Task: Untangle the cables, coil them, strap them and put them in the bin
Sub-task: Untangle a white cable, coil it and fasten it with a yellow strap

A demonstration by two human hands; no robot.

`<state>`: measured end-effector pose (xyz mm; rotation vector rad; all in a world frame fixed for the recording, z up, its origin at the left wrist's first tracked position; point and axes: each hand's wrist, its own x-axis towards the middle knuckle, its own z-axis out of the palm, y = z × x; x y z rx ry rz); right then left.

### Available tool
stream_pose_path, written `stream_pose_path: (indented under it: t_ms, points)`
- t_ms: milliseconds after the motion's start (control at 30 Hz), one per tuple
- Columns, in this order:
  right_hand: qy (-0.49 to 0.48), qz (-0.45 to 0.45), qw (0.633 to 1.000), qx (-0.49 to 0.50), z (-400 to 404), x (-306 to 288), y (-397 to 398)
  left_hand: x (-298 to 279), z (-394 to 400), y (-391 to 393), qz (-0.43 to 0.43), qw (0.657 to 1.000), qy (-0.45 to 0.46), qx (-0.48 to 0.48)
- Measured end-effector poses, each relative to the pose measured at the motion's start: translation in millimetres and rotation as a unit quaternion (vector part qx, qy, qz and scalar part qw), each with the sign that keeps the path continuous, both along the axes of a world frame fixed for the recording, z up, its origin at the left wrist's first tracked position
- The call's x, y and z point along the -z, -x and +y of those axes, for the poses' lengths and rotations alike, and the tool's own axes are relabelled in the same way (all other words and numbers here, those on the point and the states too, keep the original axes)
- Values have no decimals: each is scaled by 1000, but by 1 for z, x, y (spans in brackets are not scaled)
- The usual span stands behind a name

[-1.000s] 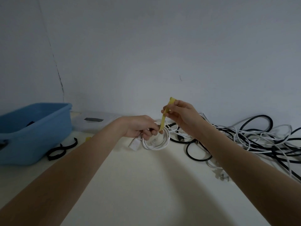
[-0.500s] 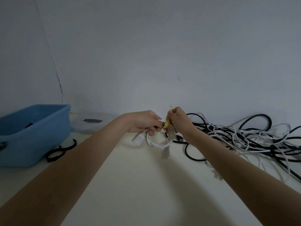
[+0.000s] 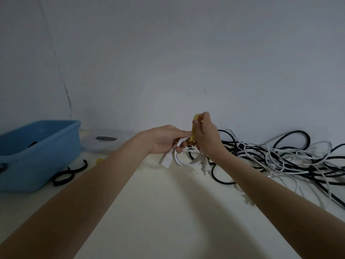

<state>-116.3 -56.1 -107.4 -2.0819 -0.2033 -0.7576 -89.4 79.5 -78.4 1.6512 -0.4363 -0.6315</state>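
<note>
Step in hand: you look to be strapping the coiled white cable, not yet binning it.
Left hand: your fingers are curled round the top of the coil and grip it; the white plug hangs just below this hand.
Right hand: your fingertips pinch the yellow strap near its upper end, just right of the left hand, the two almost touching.
Coil position: it hangs between your hands, above the pale surface; whether its bottom loop touches the surface you cannot tell from here.
Strap axis: its long axis runs nearly upright, free end pointing up and slightly left, lower end at the coil's top by your left fingertips.
Coil axis: the loop faces you roughly flat-on, with its longer span side to side.
Key relation: the strap crosses the bundle at right angles at the one spot your left hand clamps, so the wrap probably has to pass round that point.
Nearer hand: the right hand has the strap; the left is nearer the bin.
Bin: blue, well to your left, beyond two black straps lying on the surface.
Remaining tangle: black and white cables heaped to your right, close behind the right wrist.
Risk: the hanging white end by your right wrist may snag the heap when you lift away.
</note>
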Motion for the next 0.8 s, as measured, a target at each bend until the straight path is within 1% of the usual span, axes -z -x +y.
stream_pose_path:
  t_ms: [200, 333, 433, 533, 600, 667, 800]
  points:
    - [-25, -28, 999, 14, 1, 0, -1, -2, -1, 1, -19, 997, -1, -69]
    - [-85, -25, 996, -3, -2, -3, -1, -1, -3, 2, -47, 996, 18, -70]
    - [-148, 19, 989, -20, -7, -6, -3, -3, 0, 1, -68, 997, 19, -32]
    - [-236, 71, 967, -56, -12, -7, -4, -6, 1, 2, -74, 997, 23, -10]
    - [-277, 106, 952, -75, -14, -7, -4, -8, 0, 4, -85, 996, 14, -2]
    - [-290, 141, 943, -86, -17, -5, -4, -10, -1, 5, -111, 994, 0, 3]
    - [-261, 184, 945, -71, -19, -5, -4, -12, -2, 7, -166, 985, -31, 36]
